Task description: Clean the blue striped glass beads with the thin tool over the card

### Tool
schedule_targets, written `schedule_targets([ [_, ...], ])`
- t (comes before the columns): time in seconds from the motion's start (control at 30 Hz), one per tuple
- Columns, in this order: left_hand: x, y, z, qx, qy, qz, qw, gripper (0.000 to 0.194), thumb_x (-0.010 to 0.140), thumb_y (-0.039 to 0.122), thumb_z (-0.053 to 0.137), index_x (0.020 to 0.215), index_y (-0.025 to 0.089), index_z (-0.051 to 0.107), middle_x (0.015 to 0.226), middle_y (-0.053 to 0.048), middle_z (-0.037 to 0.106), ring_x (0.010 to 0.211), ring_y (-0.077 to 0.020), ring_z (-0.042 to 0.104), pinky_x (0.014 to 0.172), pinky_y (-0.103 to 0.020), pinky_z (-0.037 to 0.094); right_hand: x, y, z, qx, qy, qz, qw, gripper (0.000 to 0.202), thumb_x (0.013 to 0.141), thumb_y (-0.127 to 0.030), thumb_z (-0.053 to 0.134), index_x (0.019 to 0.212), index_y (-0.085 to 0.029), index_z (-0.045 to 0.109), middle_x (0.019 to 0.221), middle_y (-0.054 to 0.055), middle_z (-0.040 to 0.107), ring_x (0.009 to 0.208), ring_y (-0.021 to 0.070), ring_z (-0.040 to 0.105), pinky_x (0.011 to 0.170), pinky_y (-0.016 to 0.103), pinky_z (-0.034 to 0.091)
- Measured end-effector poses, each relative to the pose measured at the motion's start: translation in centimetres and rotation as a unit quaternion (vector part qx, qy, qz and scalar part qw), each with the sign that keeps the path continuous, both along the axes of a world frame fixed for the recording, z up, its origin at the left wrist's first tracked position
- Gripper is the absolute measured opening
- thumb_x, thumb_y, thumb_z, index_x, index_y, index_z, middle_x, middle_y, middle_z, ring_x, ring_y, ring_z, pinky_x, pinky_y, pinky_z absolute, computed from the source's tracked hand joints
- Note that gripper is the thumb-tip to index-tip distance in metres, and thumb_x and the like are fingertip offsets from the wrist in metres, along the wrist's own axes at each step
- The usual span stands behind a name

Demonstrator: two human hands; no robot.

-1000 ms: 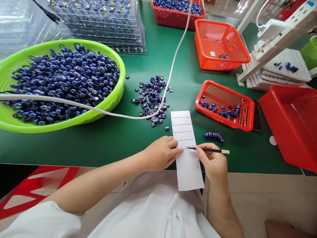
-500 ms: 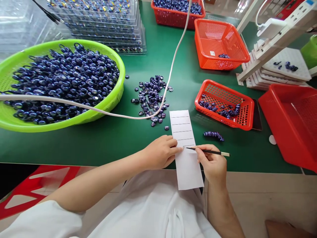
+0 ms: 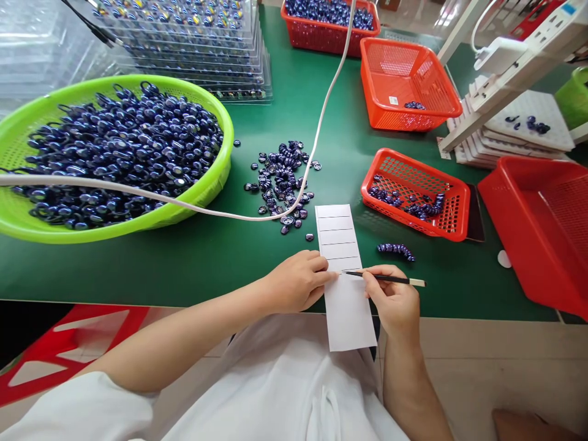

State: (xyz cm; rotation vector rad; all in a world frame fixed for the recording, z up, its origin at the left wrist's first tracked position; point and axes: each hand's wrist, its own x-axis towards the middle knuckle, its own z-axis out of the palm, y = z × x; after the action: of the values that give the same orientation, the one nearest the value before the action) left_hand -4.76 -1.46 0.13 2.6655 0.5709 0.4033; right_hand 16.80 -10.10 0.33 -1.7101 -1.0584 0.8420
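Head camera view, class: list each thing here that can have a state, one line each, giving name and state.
Left hand: pressing the paper strip's edge.
Right hand: gripping the thin tool.
Thin tool: tip on the strip.
Paper strip: flat, overhanging the table edge.
Green basket: heaped with blue beads.
Small red basket: few beads.
Far red basket: nearly empty.

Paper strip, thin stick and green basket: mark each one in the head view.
Paper strip (image 3: 342,245), head view, on the ruled upper part lying on the table.
Thin stick (image 3: 395,280), head view, on the dark shaft past the right hand (image 3: 395,303).
Green basket (image 3: 214,184), head view, on its near-right outer wall.
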Motion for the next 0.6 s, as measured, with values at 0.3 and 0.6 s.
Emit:
schedule_targets([
  [0.3,0.1,0.0,0.3,0.003,0.005,0.001,1.000,0.029,0.092,0.016,0.048,0.113,0.019,0.068,0.085,-0.007,0.062,0.078,-0.0212,0.055,0.073,-0.035,0.046,0.3,-0.1,-0.4,0.019,0.065,-0.013,0.998,0.019,0.081,-0.035,0.075,0.084,-0.018,0.070,0.066,0.000,0.069,0.045,0.0100,0.057,0.043,0.022,0.048],
  [0.6,0.8,-0.1,1.4,-0.138,-0.062,0.086,0.985,0.026,0.091,0.014,0.047,0.112,0.015,0.062,0.089,-0.007,0.070,0.078,-0.0183,0.063,0.069,-0.029,0.050,0.6,-0.3,-0.3,0.134,0.129,-0.082,0.979,0.013,0.078,-0.027,0.077,0.079,-0.018,0.067,0.080,0.005,0.077,0.044,0.0100,0.059,0.044,0.026,0.049],
])
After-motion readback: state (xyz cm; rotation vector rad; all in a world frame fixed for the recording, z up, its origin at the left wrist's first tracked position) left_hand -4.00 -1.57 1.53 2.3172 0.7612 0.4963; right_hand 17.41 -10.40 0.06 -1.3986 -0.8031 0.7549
